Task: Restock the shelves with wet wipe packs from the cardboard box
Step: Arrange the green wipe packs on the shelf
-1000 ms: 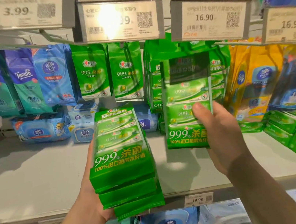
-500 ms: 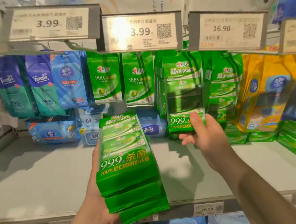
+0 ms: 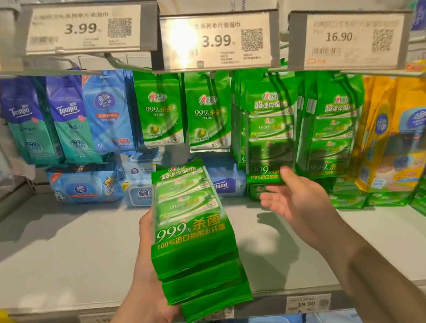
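Left hand (image 3: 152, 278) curled under and around a stack of green wet wipe packs (image 3: 194, 236), held flat and tilted over the front of the grey shelf (image 3: 54, 257); three packs visible in the stack, lower ones fanned slightly toward the shelf edge. Right hand (image 3: 299, 201) open, palm up, fingers relaxed, gripping nothing; thumb tip touching or just short of the bottom edge of a hanging green pack (image 3: 269, 139), cannot tell which. More green packs hung beside it on the right (image 3: 331, 127), others lying on the shelf below them (image 3: 377, 199). Blue packs (image 3: 67, 119) hung at left. Price tags (image 3: 219, 41) reading 3.99 and 16.90 clipped overhead.
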The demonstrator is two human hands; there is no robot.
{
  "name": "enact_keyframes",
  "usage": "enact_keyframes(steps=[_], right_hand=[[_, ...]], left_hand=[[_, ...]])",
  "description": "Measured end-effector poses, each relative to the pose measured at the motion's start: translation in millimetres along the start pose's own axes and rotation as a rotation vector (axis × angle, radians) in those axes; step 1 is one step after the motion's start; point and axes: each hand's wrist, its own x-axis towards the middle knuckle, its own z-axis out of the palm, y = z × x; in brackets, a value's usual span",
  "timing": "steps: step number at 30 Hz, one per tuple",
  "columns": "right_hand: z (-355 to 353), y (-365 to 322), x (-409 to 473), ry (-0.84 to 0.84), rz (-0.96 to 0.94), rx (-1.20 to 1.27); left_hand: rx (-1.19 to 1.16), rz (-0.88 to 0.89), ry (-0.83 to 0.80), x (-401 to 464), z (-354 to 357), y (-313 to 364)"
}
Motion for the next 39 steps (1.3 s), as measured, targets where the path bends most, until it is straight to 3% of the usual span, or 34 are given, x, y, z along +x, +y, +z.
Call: enact_keyframes(steps=[4, 8, 12, 15, 24, 27, 33, 39], right_hand=[[-1, 4, -19, -0.046, 0.149, -0.066], [10, -3, -51, -0.250, 0.249, -0.279], [20, -17, -78, -0.456, 0.255, -0.473], [22, -17, -84, -0.446, 0.235, -0.547], [3, -28, -87, -0.525, 0.332, -0.287], [-8, -33, -86, -0.472, 0.330, -0.243], [-27, -25, -84, -0.138, 0.025, -0.268], [-41, -32, -98, -0.140, -0.376, -0.352]], left_hand=[[0.000, -0.013, 0.006, 2, -1, -2], [-0.040, -0.095, -0.082, 5, 1, -5], [0.011, -0.172, -0.146, 14, 0, -10], [0.052, -0.177, -0.142, 22, -1, -16], [0.144, -0.205, -0.043, 26, -8, -22], [0.145, -0.201, 0.002, 28, -12, -19], [0.133, -0.099, 0.044, 30, -15, -13], [0.220, 0.008, 0.135, 30, -5, -13]])
